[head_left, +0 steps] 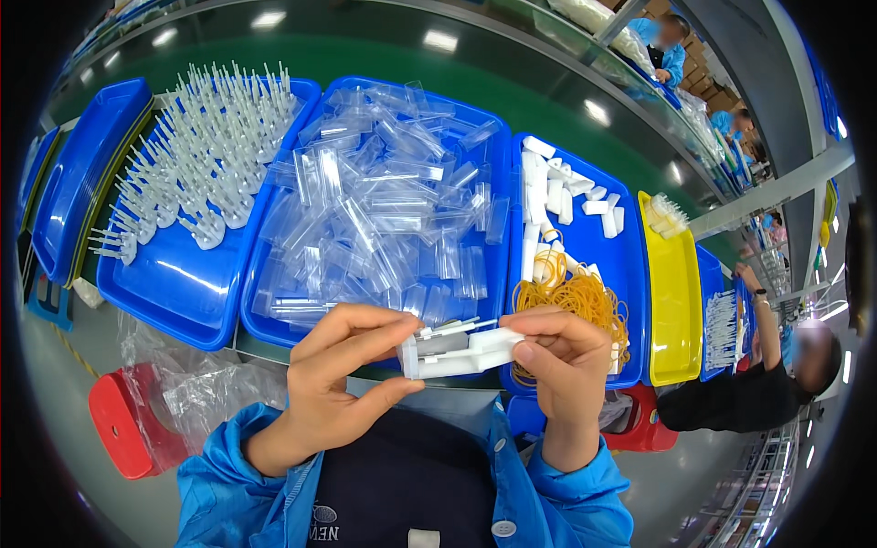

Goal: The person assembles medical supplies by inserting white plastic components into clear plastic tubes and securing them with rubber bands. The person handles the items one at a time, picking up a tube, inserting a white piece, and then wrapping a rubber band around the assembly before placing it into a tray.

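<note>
My left hand [333, 379] and my right hand [559, 361] together hold a small white plastic part [455, 353] with thin white prongs, close to my chest. The left fingers pinch its left end, the right fingers grip its right end. Just beyond lies a blue tray [274, 315] heaped with clear plastic sleeves [384, 201]. To its right a blue tray [630, 274] holds white blocks [557, 196] and a pile of orange rubber bands [575, 297]. A blue tray [174, 292] at left carries white pronged parts [206, 155].
A yellow tray [674, 301] sits at right, then another blue tray with white pieces [720, 329]. Empty blue trays [78, 173] are stacked far left. A red stool [123, 425] with a clear bag is at lower left. A person in black [758, 388] works at right.
</note>
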